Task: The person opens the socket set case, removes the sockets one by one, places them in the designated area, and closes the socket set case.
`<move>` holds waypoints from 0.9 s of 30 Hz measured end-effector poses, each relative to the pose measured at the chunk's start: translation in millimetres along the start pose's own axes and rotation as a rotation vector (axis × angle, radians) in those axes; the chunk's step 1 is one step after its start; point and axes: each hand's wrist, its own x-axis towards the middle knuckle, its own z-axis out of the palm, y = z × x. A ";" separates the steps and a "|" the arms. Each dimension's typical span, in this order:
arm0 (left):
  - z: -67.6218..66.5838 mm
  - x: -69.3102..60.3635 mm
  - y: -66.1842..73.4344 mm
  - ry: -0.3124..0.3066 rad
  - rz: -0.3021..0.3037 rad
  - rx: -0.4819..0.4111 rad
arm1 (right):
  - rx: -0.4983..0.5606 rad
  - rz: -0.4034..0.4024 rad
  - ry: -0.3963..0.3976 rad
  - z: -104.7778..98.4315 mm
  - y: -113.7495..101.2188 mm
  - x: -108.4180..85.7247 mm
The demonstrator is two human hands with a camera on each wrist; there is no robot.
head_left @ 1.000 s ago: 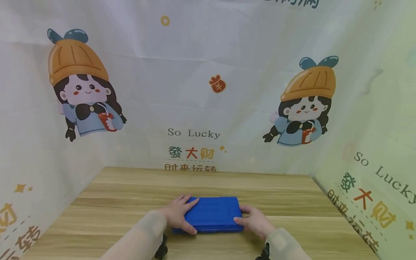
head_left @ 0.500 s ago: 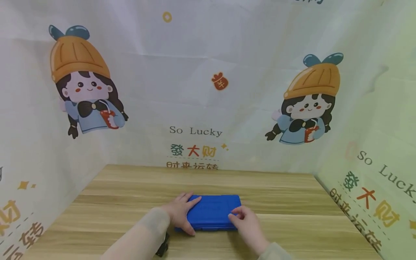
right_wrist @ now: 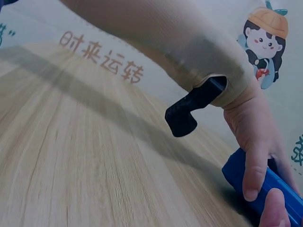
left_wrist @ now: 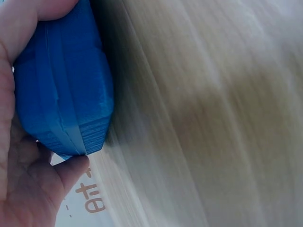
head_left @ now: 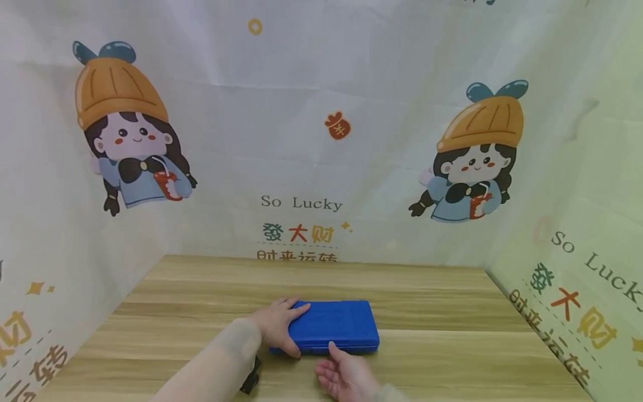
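Backdrop [head_left: 281,128]: pale printed fabric, lightly creased, standing behind the desk and at both sides. Desk [head_left: 452,312]: wood-grain top, its far edge meeting the fabric.

Printed figures: two, each in an orange hat and blue top; the left figure [head_left: 135,128] appears larger than the right figure [head_left: 477,156].

Left sleeve [head_left: 211,357]: light beige, reaching in from the near edge.

Blue case [head_left: 336,324]: rectangular, lid down, lying flat on the desk towards the near side, long side facing the person. The left wrist view shows a seam along its edge and fine ribbing on one portion.

Left hand [head_left: 276,326]: grips the left end of the case, thumb at the near edge, other fingers across the top and far side. Right hand [head_left: 349,374]: just in front of the case's near long side, thumb raised to that edge, remaining fingers loosely bent and holding nothing. Whether the thumb makes contact cannot be determined.

Lettering [head_left: 301,202]: reads "So Lucky", with coloured characters below.

Black fitting [right_wrist: 194,106]: at the left wrist, projecting from the cuff.

Red pouch print [head_left: 337,125]: centre of the fabric. Yellow ring print [head_left: 255,26]: higher, towards the left.
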 end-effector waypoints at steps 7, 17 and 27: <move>0.5 -2.0 -0.4 0.003 0.010 -0.014 | 0.038 -0.031 0.008 7.7 6.8 4.8; 2.1 -1.2 -1.7 -0.003 0.033 0.006 | -0.091 -0.035 0.027 8.5 8.8 3.1; 1.4 -5.9 -2.6 -0.007 0.051 -0.018 | -0.210 -0.030 0.028 6.5 12.5 -0.5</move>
